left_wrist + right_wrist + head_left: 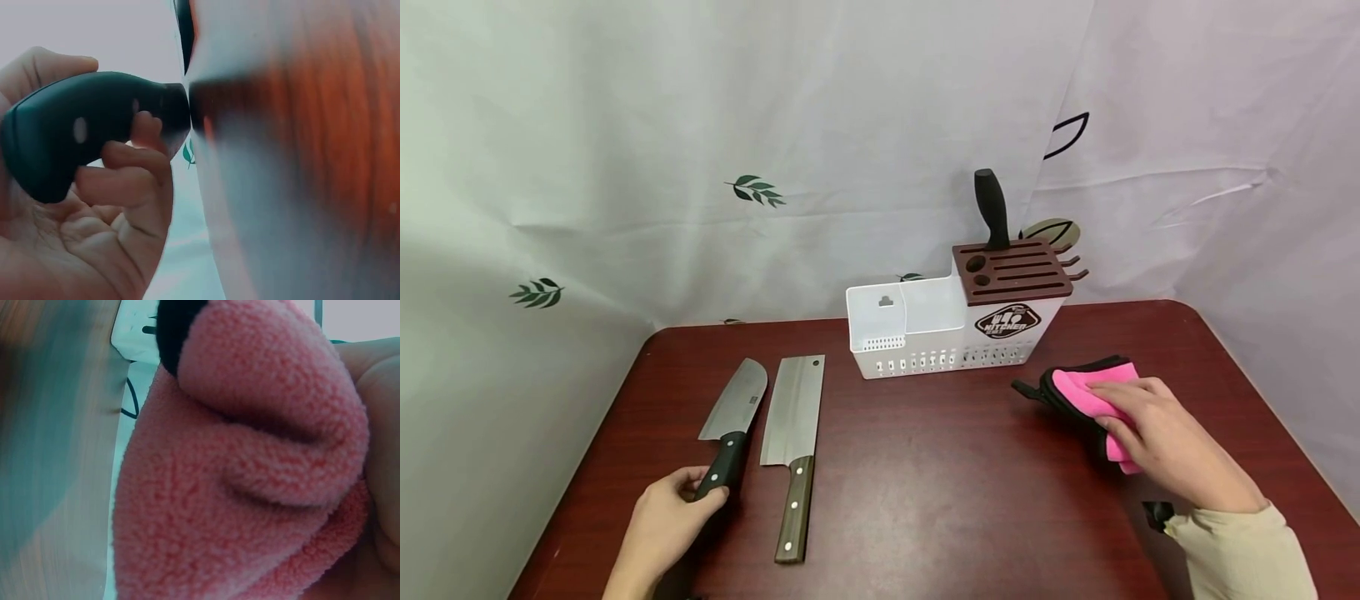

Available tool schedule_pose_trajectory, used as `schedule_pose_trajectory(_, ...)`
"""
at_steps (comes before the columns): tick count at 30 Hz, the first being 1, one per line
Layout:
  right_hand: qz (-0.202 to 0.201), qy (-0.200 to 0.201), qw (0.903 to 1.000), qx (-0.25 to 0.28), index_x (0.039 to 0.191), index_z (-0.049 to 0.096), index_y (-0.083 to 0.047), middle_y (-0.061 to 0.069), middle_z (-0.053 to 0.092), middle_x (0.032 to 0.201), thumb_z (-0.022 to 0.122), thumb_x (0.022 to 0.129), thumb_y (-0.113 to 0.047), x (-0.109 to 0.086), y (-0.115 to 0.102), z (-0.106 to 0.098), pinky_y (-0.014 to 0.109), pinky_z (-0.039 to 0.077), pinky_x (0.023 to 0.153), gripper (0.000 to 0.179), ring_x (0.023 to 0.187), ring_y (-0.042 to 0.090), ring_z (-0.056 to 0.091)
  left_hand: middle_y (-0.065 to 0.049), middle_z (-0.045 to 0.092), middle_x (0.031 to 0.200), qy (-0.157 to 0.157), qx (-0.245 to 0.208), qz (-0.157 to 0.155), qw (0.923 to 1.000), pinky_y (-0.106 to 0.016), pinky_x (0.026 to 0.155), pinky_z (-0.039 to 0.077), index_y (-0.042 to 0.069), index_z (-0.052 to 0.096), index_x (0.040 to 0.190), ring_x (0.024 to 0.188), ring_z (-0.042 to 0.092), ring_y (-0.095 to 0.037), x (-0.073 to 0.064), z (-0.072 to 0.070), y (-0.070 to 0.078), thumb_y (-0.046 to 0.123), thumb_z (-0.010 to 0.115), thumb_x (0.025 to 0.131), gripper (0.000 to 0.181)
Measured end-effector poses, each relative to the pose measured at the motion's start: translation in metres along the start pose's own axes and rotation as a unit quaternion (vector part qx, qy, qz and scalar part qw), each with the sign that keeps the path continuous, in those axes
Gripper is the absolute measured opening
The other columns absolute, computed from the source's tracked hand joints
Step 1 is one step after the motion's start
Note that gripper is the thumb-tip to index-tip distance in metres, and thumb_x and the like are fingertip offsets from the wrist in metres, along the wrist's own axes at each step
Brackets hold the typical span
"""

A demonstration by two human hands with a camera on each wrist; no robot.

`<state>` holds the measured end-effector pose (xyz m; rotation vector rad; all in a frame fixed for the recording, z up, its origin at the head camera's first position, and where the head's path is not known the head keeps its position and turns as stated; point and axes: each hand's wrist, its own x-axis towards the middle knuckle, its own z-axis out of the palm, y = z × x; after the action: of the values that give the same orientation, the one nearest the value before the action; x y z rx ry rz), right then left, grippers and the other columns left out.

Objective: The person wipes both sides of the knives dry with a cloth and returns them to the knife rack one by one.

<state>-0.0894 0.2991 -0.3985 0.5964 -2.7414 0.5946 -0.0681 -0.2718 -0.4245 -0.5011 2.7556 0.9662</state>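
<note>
At the left of the table, my left hand (664, 515) pinches the dark handle (100, 119) of a wide-bladed kitchen knife (739, 398). Thumb and curled fingers lie on opposite sides of that handle in the left wrist view. Just right of it lies a cleaver (795, 408) with a rectangular blade and a riveted wooden handle. My right hand (1168, 437) grips a folded pink cloth (1101, 387) with black edging and a black loop, low over the table's right side. Its bunched pink pile (250, 487) fills most of the right wrist view, hiding the fingertips.
A white perforated holder (917, 358) stands at the back of the dark red table (925, 500). Its brown slotted top (1018, 287) carries one upright black-handled knife (992, 208), with hooks on its right side. A leaf-patterned white curtain (820, 125) hangs behind.
</note>
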Motion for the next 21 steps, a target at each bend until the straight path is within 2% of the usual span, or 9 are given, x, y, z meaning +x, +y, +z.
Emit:
schedule_pose_trajectory(11,-0.001,0.0,1.0,0.005,0.114,0.066,-0.014,-0.031,0.044,0.06,0.075,0.086,-0.001,0.002,-0.002,0.0,0.012,0.025,0.093,0.032,0.103,0.019,0.046,-0.01,0.067,0.093,0.023,-0.003,-0.014,0.9996,-0.032,0.065,0.043,-0.004,0.063,0.124,0.078,0.057,-0.02,-0.002,0.0,-0.001,0.027,0.071,0.084,0.051)
schedule_pose_trajectory(15,-0.006,0.001,1.0,0.007,0.113,0.066,-0.015,-0.032,0.044,0.061,0.076,0.085,0.0,0.002,-0.001,0.001,0.012,0.024,0.094,0.033,0.103,0.019,0.046,-0.008,0.067,0.09,0.036,-0.004,-0.009,0.9993,-0.031,0.066,0.042,-0.001,0.064,0.122,0.078,0.057,-0.02,-0.006,-0.002,0.003,0.026,0.07,0.084,0.047)
schedule_pose_trajectory(21,-0.017,0.005,0.9998,0.007,0.118,0.067,-0.014,-0.031,0.047,0.066,0.077,0.084,-0.001,0.004,-0.003,0.001,0.011,0.024,0.095,0.038,0.104,0.02,0.047,-0.007,0.067,0.088,0.034,-0.01,0.01,0.9993,-0.031,0.064,0.042,0.0,0.063,0.124,0.076,0.056,-0.018,-0.011,-0.006,0.01,0.027,0.072,0.086,0.048)
